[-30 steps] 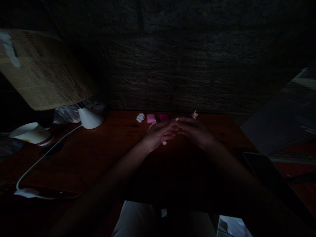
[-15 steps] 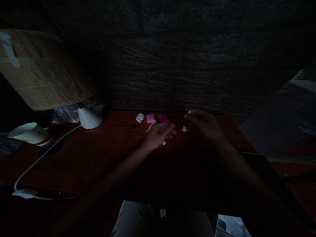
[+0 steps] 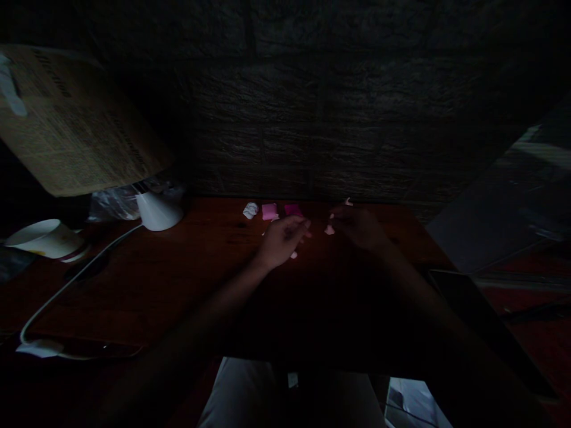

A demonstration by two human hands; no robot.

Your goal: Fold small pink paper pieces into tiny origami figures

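Observation:
In dim light my right hand (image 3: 359, 227) reaches over the table with its fingertips pinched on a small pale pink lump, which looks like modelling clay. Directly under those fingertips is a pale pink clay piece (image 3: 329, 229), and the two seem to touch. My left hand (image 3: 282, 241) hovers to the left, fingers loosely bent and apart, with nothing visible in them. Below it lies a small pale pink ball (image 3: 293, 255). Behind it are a magenta block (image 3: 293, 210) and a pink block (image 3: 269, 211), partly covering a pale scrap. Another pale pink bit (image 3: 348, 202) shows behind my right hand.
A crumpled white lump (image 3: 250, 210) sits beside the blocks. At left stand a lamp with a white base (image 3: 158, 212) and brown paper shade (image 3: 84, 125), its cord, and a paper cup (image 3: 49, 239). A dark flat panel (image 3: 482, 321) lies at right. A brick wall (image 3: 312, 107) closes the back.
My right hand has come down and slightly left, bringing the pale pink lump to the clay piece. The bit behind it now shows. My left hand has barely moved; the view shifted slightly.

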